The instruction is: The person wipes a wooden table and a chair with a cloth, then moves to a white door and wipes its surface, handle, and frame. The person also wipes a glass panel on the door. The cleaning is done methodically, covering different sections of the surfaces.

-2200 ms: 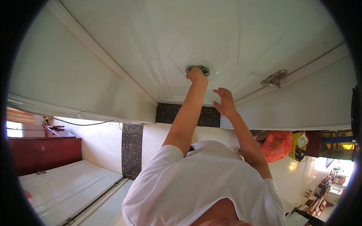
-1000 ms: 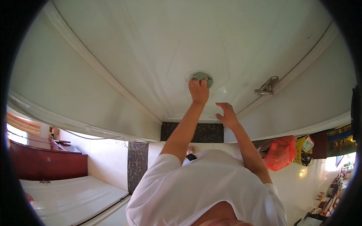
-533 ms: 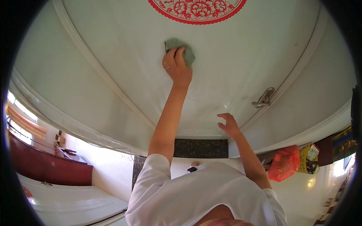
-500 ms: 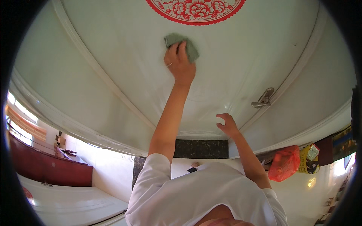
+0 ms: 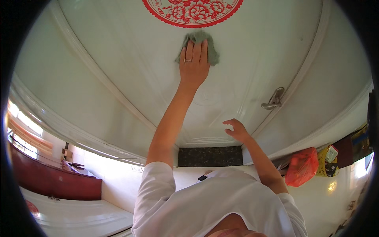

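A grey-green cloth point(image 5: 212, 53) lies against the white door point(image 5: 252, 67), just below a round red flower decal point(image 5: 197, 12). My left hand point(image 5: 194, 66) presses the cloth to the door, its fingers laid lengthwise over the fabric and a ring on one of them. Lower and to the right, my right hand point(image 5: 237, 130) hangs in front of the door with thumb and forefinger apart and nothing between them. The metal door handle point(image 5: 274, 99) is the nearest fitting to it, up and to its right.
Raised white door frame trim point(image 5: 98, 75) runs down both sides. A dark speckled threshold point(image 5: 210, 157) lies at the door's foot. On the right are a red plastic bag point(image 5: 302, 166) and a yellow bag point(image 5: 327, 162). Dark red furniture point(image 5: 59, 179) stands at the left.
My left hand has shifted right, and its fingers have straightened. The cloth is now spread wider beneath them. My right hand keeps nearly the same pose.
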Demonstrator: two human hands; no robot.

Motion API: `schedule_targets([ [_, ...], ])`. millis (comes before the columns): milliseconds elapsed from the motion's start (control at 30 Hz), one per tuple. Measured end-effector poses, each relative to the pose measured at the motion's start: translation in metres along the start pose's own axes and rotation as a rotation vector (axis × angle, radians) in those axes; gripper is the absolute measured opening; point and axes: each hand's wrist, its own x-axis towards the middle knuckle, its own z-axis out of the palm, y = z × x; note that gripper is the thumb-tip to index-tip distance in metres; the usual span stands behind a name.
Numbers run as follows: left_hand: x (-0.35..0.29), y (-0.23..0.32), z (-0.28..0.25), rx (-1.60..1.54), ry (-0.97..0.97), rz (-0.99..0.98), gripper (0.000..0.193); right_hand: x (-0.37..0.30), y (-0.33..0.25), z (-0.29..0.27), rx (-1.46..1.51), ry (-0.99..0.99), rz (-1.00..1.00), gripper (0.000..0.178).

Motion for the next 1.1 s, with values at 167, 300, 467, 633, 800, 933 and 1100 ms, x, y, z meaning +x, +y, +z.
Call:
schedule_targets([
  [167, -0.035, 0.007, 0.023, 0.011, -0.047, 0.107, 0.065, 0.007, -0.025, 0.009, 0.038, -0.086, -0.009, 0.035],
  [300, -0.062, -0.016, 0.027, -0.033, -0.165, 0.365, 0.056, 0.017, -0.046, -0.017, -0.078, 0.017, -0.077, 0.037],
  [467, 0.010, -0.058, -0.017, -0.008, -0.224, -0.238, 0.083, 0.048, -0.107, -0.086, -0.349, 0.518, -0.321, 0.056],
  [633, -0.026, -0.127, -0.020, -0.088, 0.308, -0.571, 0.073, 0.068, -0.130, -0.125, -0.569, 0.688, -0.416, 0.075],
  [800, -0.056, -0.057, 0.007, -0.016, 0.043, -0.367, 0.071, 0.077, -0.114, -0.122, -0.670, 0.755, -0.459, 0.089],
  [933, -0.121, -0.035, 0.040, 0.094, -0.084, -0.062, 0.074, 0.083, -0.109, -0.111, -0.644, 0.793, -0.487, 0.089],
  [1100, -0.227, 0.004, 0.041, -0.057, -0.408, -0.206, 0.075, 0.057, -0.088, -0.099, -0.572, 0.628, -0.422, 0.080],
])
